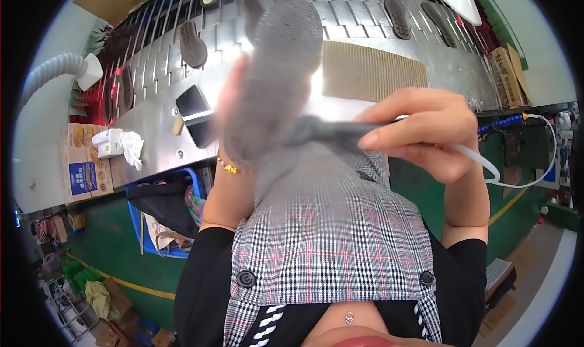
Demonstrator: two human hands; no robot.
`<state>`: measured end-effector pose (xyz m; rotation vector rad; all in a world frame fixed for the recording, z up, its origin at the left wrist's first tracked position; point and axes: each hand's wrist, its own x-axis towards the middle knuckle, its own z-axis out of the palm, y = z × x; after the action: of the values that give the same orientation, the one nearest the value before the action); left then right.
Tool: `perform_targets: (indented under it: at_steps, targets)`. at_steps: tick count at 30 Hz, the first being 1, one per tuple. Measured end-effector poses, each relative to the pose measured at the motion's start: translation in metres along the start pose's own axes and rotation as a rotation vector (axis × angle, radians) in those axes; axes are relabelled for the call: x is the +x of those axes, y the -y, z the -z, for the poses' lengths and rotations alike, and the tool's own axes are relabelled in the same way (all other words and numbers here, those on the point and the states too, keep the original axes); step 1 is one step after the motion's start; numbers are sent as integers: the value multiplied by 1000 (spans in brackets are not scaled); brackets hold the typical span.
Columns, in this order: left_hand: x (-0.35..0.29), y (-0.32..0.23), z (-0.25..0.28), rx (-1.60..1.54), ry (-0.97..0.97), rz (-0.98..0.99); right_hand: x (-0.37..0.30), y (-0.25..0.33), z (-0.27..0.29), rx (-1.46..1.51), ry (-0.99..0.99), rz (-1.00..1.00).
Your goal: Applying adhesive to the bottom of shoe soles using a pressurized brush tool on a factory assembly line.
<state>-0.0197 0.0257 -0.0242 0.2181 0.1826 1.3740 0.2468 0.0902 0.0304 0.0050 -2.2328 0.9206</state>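
Observation:
My left hand point(234, 88), smeared by motion and partly hidden, grips a dark grey shoe sole point(277, 67) from its left side. The sole is held up over the bench edge, its patterned tread showing at the far end. In my right hand point(435, 131), between thumb and fingers, is a dark brush-like tool point(350, 130). Its tip is blurred beside the near part of the sole; whether it touches, I cannot tell. A thin white tube point(480, 161) trails from behind the right hand.
More soles point(192, 43) lie on the slatted metal conveyor point(347, 21) beyond. A ribbed cardboard sheet point(374, 72) and a phone point(193, 107) rest on the metal bench. Tissues point(118, 145) and a carton point(89, 173) stand left; a blue basket point(135, 216) sits below.

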Motion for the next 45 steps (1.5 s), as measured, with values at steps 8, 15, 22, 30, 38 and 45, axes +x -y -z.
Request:
perform_targets:
  at_steps: [8,15,22,30,38,45]
  targets:
    - [-10,4,-2,-100,16,88,2,1,2,-11,-46,30]
    - [-14,8,-14,-184,-42,71,2,-2,3,-31,-47,17]
    - [-17,10,-25,-397,98,160,2,-5,16,-47,-24,3]
    - [-19,13,-39,-535,220,111,4,-3,26,-54,-19,-55]
    - [-26,6,-21,-505,265,215,1,-8,38,41,55,27]
    - [-27,-3,-4,-222,40,94,1,-13,64,-31,63,-104]
